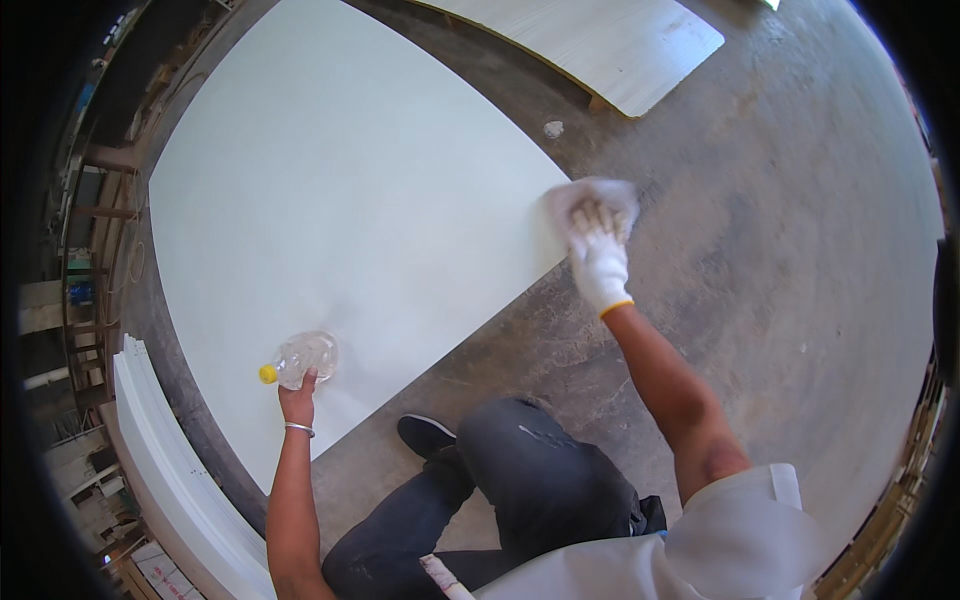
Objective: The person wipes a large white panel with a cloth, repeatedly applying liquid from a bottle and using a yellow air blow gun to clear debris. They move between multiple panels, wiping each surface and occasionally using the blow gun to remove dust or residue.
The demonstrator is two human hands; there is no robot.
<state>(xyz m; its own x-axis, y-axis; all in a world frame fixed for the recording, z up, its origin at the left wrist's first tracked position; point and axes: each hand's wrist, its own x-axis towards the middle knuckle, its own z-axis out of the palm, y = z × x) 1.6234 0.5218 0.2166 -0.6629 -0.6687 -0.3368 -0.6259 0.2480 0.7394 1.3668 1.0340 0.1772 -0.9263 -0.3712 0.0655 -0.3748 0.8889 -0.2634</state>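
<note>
My bare left hand (296, 398), with a silver bangle at the wrist, grips a clear plastic bottle (313, 352). The bottle is tilted nearly sideways over the large white panel (350, 180), its yellow cap (268, 374) pointing left. A white knitted glove with a yellow-orange cuff covers my right hand (601, 250). Under its fingers is a pale cloth (620, 195), smeared by motion, at the panel's right corner and partly past the edge. My palm hides part of the cloth.
Another pale board (620, 50) with a rounded corner lies at the top right. A small white lump (553, 129) rests on the concrete floor (780, 250) between the two. Long white strips (165, 450) are stacked at the left, near shelving (85, 250). My bent leg and black shoe (426, 435) are beside the panel's near edge.
</note>
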